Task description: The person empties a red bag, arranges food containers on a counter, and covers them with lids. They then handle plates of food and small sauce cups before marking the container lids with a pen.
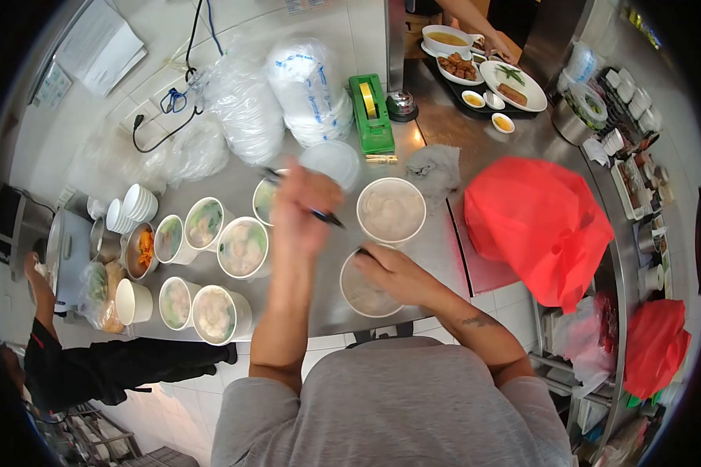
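Note:
My left hand [308, 204], smeared by motion, is closed around a black pen [326, 217] above the steel counter. My right hand [391, 272] rests over the edge of a lidded paper bowl [366, 296] at the counter's front. Its fingers are closed, with a small dark thing at their tips that I cannot make out. Just behind stands another lidded bowl [391, 210]. On the left are several uncovered bowls [242, 247] of dumplings and greens; one bowl [263, 201] is partly hidden by my left hand. A clear round lid [331, 162] lies farther back.
A red bag [537, 226] sits right, beside a grey cloth [433, 168]. Behind are a green tape dispenser [372, 117], a bell [402, 104] and plastic-wrapped lids [308, 86]. Another person's hand [498, 47] reaches over a food tray [533, 117]; a dark-clothed person [109, 366] stands left.

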{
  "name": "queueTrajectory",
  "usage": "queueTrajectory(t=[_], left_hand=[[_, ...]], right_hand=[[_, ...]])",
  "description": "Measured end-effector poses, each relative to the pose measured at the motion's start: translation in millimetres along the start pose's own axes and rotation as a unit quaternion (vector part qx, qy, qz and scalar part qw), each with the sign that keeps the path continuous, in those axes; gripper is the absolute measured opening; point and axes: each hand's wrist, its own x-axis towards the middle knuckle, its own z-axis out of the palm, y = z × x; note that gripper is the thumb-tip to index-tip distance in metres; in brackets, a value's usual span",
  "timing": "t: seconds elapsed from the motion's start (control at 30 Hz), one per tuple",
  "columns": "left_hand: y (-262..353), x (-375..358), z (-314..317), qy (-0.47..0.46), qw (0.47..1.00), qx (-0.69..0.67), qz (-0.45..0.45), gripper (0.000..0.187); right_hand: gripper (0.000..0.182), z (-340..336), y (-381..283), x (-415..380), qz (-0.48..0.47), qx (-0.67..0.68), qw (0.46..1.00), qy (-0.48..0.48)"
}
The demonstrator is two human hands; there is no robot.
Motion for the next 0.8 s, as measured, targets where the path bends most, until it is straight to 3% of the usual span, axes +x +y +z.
queueTrajectory(t=[0.07, 0.1, 0.17, 0.2, 0.23, 0.33, 0.4, 0.5, 0.57, 0.8], left_hand=[[35, 18, -10, -0.002, 0.996, -0.076, 0.049, 0.05], [30, 21, -10, 0.026, 0.999, -0.006, 0.037, 0.05], [8, 19, -17, 0.084, 0.987, 0.134, 0.009, 0.053], [-9, 14, -33, 0.014, 0.99, 0.13, -0.048, 0.054], [-28, 9, -35, 0.014, 0.99, 0.118, -0.07, 0.046], [-62, 3, -36, 0.022, 0.975, 0.202, -0.085, 0.025], [-69, 1, -40, 0.039, 0.96, 0.268, -0.069, 0.009], [-62, -5, -50, 0.063, 0.929, 0.362, -0.037, 0.011], [-62, -5, -58, 0.091, 0.939, 0.331, -0.033, 0.012], [-66, -9, -45, 0.097, 0.886, 0.453, 0.022, 0.01]], right_hand=[[0.023, -8, 19, -15, 0.004, 0.023, 0.997, 0.072], [0.021, -15, 32, -22, 0.007, 0.031, 0.994, 0.104], [0.022, -50, 52, -7, 0.0, -0.014, 0.954, 0.299], [0.025, -66, 92, 17, -0.032, -0.061, 0.927, 0.37], [0.028, -75, 121, 35, -0.067, -0.108, 0.89, 0.438], [0.036, -49, 86, 52, 0.119, -0.131, 0.907, 0.382], [0.039, -32, 86, 63, 0.106, -0.115, 0.907, 0.392], [0.043, -23, 84, 65, 0.133, -0.132, 0.909, 0.372], [0.044, -26, 78, 64, 0.159, -0.161, 0.91, 0.348], [0.047, -29, 87, 63, 0.124, -0.135, 0.922, 0.34]])
